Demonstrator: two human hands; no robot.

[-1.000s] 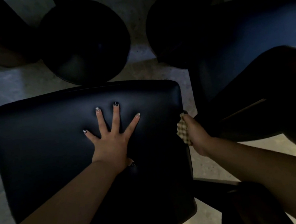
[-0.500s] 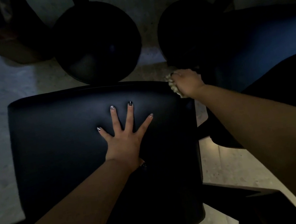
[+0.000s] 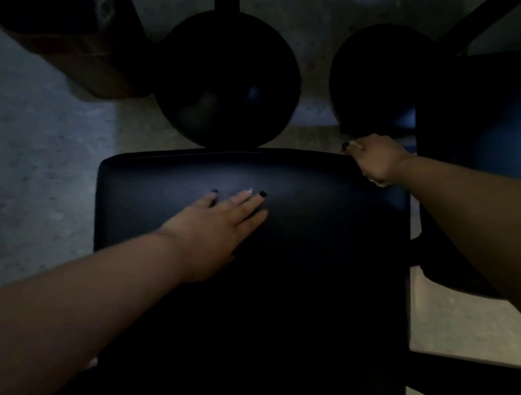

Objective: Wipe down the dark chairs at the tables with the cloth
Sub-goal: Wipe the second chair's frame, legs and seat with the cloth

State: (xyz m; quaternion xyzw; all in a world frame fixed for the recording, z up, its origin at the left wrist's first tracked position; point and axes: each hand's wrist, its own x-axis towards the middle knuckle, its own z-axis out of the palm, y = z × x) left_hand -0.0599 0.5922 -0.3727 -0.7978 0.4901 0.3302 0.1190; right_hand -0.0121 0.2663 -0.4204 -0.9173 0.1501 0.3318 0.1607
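Note:
A dark padded chair seat (image 3: 293,259) fills the middle of the head view. My left hand (image 3: 216,226) lies flat on it, fingers straight and close together, pointing right. My right hand (image 3: 376,158) grips the cloth (image 3: 374,182) at the seat's far right corner; only a pale sliver of cloth shows under the hand. The light is dim.
Two round black table bases (image 3: 227,79) (image 3: 379,79) stand on the grey floor (image 3: 35,180) beyond the seat. Another dark chair (image 3: 492,133) sits close on the right. A brown wooden piece (image 3: 88,60) stands at the far left.
My right hand has slid the cloth up the seat's right edge to the far corner. My left hand's spread fingers have closed together and turned right. The view shifted, so the seat appears further right.

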